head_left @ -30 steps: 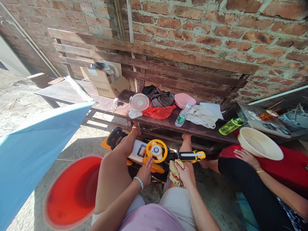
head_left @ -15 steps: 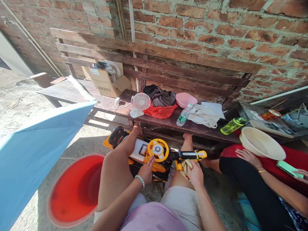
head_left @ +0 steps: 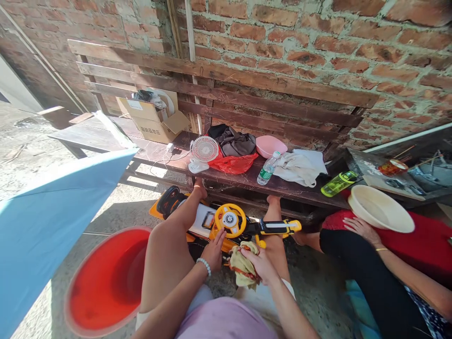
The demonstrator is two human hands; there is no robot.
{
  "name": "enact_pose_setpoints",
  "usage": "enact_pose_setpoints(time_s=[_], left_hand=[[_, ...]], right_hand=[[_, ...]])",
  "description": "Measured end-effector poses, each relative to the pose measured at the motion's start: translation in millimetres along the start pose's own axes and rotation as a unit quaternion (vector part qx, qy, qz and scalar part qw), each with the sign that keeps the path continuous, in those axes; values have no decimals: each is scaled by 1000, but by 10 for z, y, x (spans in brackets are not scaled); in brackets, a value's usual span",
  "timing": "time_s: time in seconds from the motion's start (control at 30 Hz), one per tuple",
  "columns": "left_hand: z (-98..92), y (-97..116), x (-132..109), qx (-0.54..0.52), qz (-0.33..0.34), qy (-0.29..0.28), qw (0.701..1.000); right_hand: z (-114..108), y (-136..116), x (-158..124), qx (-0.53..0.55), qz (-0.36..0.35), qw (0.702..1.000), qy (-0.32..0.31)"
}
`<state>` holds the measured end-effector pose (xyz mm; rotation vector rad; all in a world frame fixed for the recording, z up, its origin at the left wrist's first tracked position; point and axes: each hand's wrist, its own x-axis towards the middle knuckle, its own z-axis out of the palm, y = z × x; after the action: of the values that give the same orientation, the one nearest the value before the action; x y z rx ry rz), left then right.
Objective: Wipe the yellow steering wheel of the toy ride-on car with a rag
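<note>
Between my legs stands a yellow, black and white ride-on toy vehicle (head_left: 203,217) with a yellow steering wheel (head_left: 243,226). My left hand (head_left: 212,253), with a beaded bracelet at the wrist, has its fingers stretched out, their tips at the wheel's lower left rim. My right hand (head_left: 260,264) is closed on a crumpled cloth (head_left: 244,278), pale yellow-green with red parts, in front of the wheel. To the right of the wheel a black-and-yellow arm of the toy (head_left: 280,227) sticks out.
A wooden bench (head_left: 165,162) holds a cardboard box (head_left: 151,125), fan (head_left: 205,149), pink basin (head_left: 271,146) and water bottle (head_left: 268,168). Left are a red tub (head_left: 102,287) and blue fabric (head_left: 60,207). At right, a person's hand (head_left: 362,229) lies near a cream basin (head_left: 381,209).
My right hand has brought the cloth left and nearer to me, away from the toy's right side. My left hand stays by the wheel. The other person's green object has left the view.
</note>
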<state>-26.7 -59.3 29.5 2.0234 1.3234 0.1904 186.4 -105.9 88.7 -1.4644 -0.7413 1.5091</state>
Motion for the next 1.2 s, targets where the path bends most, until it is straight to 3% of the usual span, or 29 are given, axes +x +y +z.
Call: enact_pose_setpoints(time_s=[0.03,0.13,0.2,0.27,0.33,0.43,0.57,0.77,0.97,1.13,1.2], left_hand=[[-4,-3,-3,3,0,1,1000],[-6,-12,-6,7,1,4,1000],[1,-13,-1,4,4,3,1000],[10,-9,7,5,4,-1,1000],[20,-2,15,9,3,-3,1000],[20,8,15,9,7,-2,1000],[-13,19,-6,11,10,1,1000],[-53,17,-23,17,6,-10,1000],[-51,26,-19,18,-13,-16,1000],[-49,32,-19,13,-1,-12,1000],[-51,32,-16,18,1,-15,1000]], right_hand=[[133,104,35,25,27,999,-10],[311,317,193,73,67,994,50],[268,303,299,42,30,993,110],[163,151,382,-60,-79,982,163],[60,-92,456,-213,-229,930,193],[-22,-439,618,-425,-374,805,178],[-29,-493,935,-612,-342,692,172],[-54,5,1185,-775,-282,557,98],[-87,236,1070,-799,-269,531,90],[-75,327,928,-783,-274,551,90],[-66,338,877,-787,-276,546,81]])
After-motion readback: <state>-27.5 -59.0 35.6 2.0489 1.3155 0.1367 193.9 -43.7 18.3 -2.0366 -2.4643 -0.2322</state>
